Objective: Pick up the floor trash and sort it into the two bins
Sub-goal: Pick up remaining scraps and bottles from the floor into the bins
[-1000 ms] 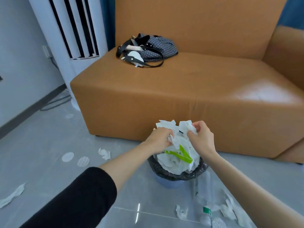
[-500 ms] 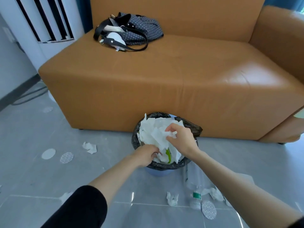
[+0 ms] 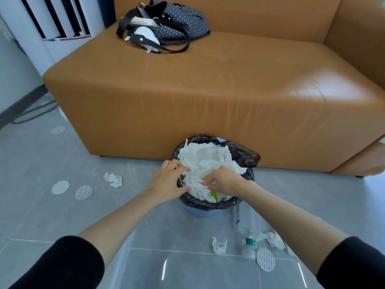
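Pushing paper [image 3: 205, 161] deeper into bin [image 3: 200, 213], hands [image 3: 168, 182] [image 3: 224, 180] lowered

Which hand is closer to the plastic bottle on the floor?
Right. The right hand grips the tissues at the bin's right side, just beyond the plastic bottle; the left hand holds them at its left side, farther off.

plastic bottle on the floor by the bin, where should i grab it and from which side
Probably take the bottle at its clear middle, from above, with fingers across its width. It lies on its side with the cap toward you, and crumpled tissue sits close on its right. The right hand, now gripping paper in the bin, is the nearer one.
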Action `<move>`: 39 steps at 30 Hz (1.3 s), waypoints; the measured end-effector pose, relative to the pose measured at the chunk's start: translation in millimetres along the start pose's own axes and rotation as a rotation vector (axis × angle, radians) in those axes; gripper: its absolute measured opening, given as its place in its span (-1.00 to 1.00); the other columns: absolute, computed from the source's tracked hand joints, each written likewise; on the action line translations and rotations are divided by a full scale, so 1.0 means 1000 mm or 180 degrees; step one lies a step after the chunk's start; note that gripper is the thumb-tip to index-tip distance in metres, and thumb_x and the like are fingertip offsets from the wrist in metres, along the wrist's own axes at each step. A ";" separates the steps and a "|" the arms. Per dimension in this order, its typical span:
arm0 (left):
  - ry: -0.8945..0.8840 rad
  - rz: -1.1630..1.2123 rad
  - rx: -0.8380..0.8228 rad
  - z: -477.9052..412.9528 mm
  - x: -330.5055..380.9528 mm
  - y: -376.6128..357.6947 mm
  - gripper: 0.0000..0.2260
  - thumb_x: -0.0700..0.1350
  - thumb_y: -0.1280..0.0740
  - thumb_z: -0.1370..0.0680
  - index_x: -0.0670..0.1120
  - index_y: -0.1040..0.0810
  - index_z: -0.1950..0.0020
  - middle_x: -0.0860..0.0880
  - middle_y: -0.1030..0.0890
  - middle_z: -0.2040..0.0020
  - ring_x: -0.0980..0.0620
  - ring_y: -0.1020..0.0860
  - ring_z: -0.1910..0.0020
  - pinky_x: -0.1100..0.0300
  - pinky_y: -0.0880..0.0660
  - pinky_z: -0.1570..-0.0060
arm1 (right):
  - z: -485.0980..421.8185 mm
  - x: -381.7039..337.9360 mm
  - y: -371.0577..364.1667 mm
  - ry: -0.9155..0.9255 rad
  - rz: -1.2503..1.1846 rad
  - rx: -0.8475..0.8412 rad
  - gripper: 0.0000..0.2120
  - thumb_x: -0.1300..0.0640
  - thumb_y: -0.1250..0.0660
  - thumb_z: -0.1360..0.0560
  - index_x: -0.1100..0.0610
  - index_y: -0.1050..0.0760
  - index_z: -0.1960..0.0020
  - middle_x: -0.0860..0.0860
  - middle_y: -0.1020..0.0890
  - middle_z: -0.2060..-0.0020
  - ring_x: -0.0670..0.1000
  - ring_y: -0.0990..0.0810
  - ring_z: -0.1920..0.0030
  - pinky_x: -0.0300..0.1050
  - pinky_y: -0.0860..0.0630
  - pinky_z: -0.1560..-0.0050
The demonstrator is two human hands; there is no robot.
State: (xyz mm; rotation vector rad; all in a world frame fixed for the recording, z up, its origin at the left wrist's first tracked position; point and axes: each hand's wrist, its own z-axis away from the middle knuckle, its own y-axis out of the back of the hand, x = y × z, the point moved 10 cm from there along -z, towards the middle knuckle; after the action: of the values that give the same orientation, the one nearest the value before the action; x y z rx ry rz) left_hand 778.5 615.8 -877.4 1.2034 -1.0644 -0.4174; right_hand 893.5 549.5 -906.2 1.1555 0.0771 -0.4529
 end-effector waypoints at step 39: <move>0.0330 -0.0203 -0.0230 0.023 -0.019 0.129 -0.54 -0.03 -0.20 -0.61 0.08 -0.20 -0.50 0.00 -0.28 -0.47 0.00 -0.28 -0.43 0.07 -0.28 -0.37 | 0.015 -0.070 0.082 0.0117 0.0551 -0.0170 -0.68 0.20 -0.11 -0.55 -0.08 -0.56 -0.10 -0.03 -0.54 -0.21 0.06 -0.51 -0.16 -0.02 -0.52 -0.05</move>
State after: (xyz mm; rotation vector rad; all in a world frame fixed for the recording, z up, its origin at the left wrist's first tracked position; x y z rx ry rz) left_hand 717.2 664.0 -770.6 1.1842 -0.9165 -0.4348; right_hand 858.9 583.7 -808.7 1.1077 0.0207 -0.2749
